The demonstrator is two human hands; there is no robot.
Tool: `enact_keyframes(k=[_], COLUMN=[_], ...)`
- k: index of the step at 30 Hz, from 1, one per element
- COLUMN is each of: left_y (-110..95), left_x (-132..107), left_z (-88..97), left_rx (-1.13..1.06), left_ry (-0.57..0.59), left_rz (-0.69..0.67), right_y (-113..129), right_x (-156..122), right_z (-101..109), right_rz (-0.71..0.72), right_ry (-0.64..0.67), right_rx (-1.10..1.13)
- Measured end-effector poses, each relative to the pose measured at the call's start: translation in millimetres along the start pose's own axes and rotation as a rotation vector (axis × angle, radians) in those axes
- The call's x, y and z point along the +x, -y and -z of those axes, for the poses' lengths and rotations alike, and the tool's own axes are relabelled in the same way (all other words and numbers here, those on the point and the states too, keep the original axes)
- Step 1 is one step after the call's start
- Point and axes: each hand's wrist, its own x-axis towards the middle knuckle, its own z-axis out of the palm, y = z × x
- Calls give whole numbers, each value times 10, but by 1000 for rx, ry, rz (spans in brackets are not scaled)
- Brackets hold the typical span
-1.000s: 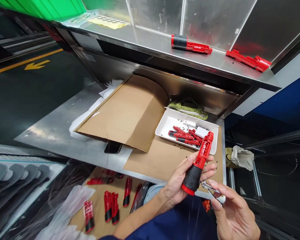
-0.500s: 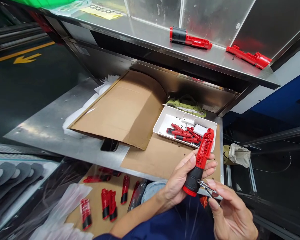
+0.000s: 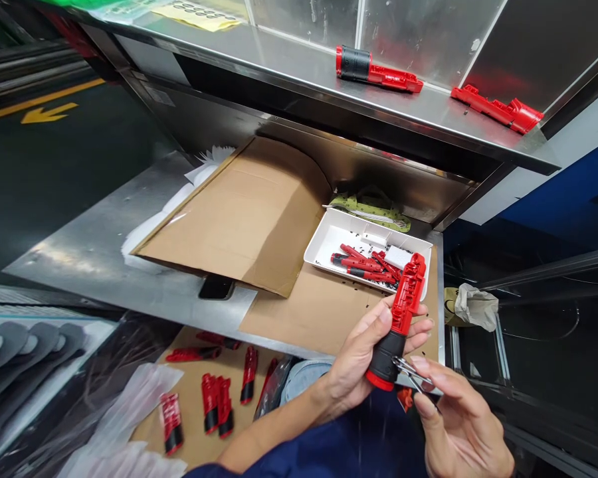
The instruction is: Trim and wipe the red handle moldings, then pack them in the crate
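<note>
My left hand is closed around a red plastic housing with a black collar, which it holds tilted, red end up. A red rim shows at the housing's lower end. Between the thumb and fingers of my right hand is a small shiny metal two-armed tool, like scissors or tweezers. Its tip meets the black collar; the exact contact point is too small to make out. Behind the held housing, a white tray contains several red and black parts and small black bits.
A bent cardboard sheet covers part of the metal table. Two red housings, one with a black collar and one all red, lie on the metal shelf. Several more housings lie below, at lower left.
The view has shifted very slightly. Both hands, the housing and the metal tool keep nearly the same position, with the tool's tip still at the black collar.
</note>
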Motion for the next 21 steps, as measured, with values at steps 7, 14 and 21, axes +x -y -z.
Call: enact_keyframes(k=[7, 14, 21], left_y=[-4, 10, 9], left_x=[-5, -26, -16], left_z=[-6, -22, -17], left_rx=[52, 104, 57], left_ry=[-23, -83, -67], left_rz=[28, 47, 47], right_y=[-25, -51, -27], right_x=[34, 48, 9], right_z=[33, 80, 284], right_rz=[41, 120, -24], right_ry=[10, 21, -134], right_rx=[-41, -106, -91])
